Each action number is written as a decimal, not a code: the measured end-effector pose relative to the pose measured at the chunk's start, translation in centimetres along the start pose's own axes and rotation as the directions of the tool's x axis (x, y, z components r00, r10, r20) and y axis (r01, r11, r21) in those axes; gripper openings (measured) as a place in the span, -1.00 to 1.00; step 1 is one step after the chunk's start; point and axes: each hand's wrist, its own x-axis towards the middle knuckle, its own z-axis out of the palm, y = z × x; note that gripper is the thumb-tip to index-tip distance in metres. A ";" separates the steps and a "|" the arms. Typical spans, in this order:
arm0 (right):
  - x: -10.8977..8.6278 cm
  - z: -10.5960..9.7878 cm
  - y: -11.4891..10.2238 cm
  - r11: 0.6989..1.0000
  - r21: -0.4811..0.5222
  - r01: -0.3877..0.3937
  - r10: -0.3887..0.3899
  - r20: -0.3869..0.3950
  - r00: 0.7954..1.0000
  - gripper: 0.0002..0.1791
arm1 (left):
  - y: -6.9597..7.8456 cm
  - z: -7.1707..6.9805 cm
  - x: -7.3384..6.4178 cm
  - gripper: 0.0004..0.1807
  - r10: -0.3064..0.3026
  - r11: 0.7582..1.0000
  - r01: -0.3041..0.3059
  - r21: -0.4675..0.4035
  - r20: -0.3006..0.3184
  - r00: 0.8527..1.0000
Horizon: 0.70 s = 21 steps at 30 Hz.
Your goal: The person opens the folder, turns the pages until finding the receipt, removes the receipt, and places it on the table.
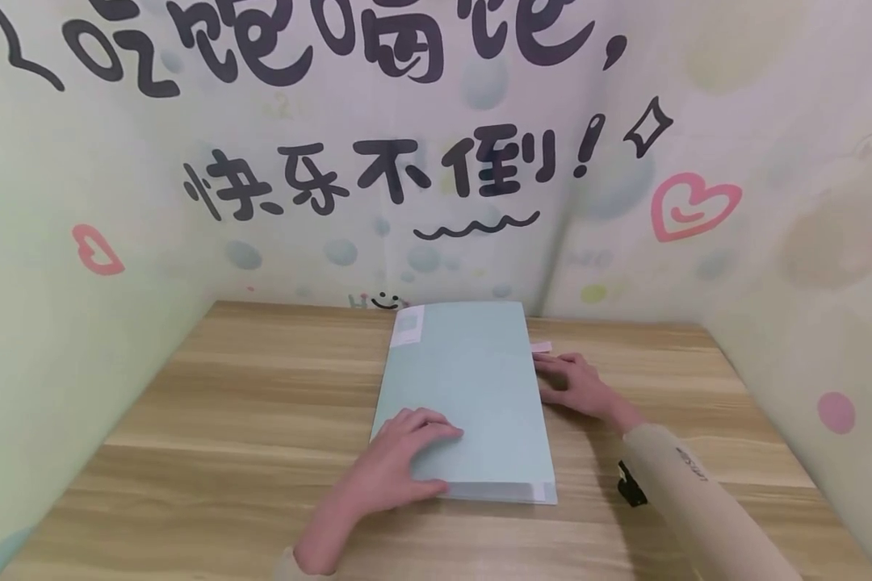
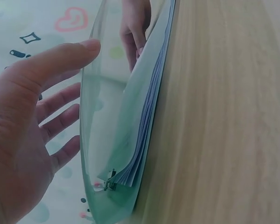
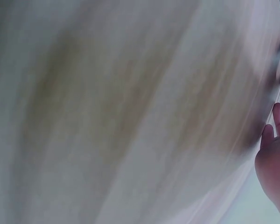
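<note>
A pale green folder (image 1: 465,379) lies closed on the wooden table, with a white label (image 1: 407,325) at its top left corner. My left hand (image 1: 400,460) rests over its lower left part, fingers spread on the cover and thumb near the bottom edge. The left wrist view has this hand (image 2: 32,112) beside the bowed side of the folder (image 2: 109,130), where a metal clip (image 2: 109,181) and a stack of sheets show inside. My right hand (image 1: 574,383) reaches the folder's right edge with its fingertips. In the right wrist view only part of this hand (image 3: 275,158) shows.
A small pinkish strip (image 1: 541,347) sticks out past the folder's right edge. Partly hidden by the right sleeve (image 1: 698,492) is a small black object (image 1: 630,486) on the table (image 1: 225,420). A printed wall covering (image 1: 320,266) encloses the back and sides.
</note>
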 end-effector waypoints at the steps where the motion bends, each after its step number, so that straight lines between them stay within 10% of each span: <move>1: 0.1 0.0 -0.1 1.000 0.002 0.001 -0.001 0.000 1.000 -0.32 | 0.0 -0.1 -0.1 -0.36 0.004 1.000 -0.004 0.004 -0.007 1.000; 21: 0.6 0.0 -0.1 0.999 0.018 0.045 -0.046 0.031 0.998 -0.27 | 0.1 -2.9 -2.1 -0.45 0.150 0.988 -0.144 0.051 -0.140 0.979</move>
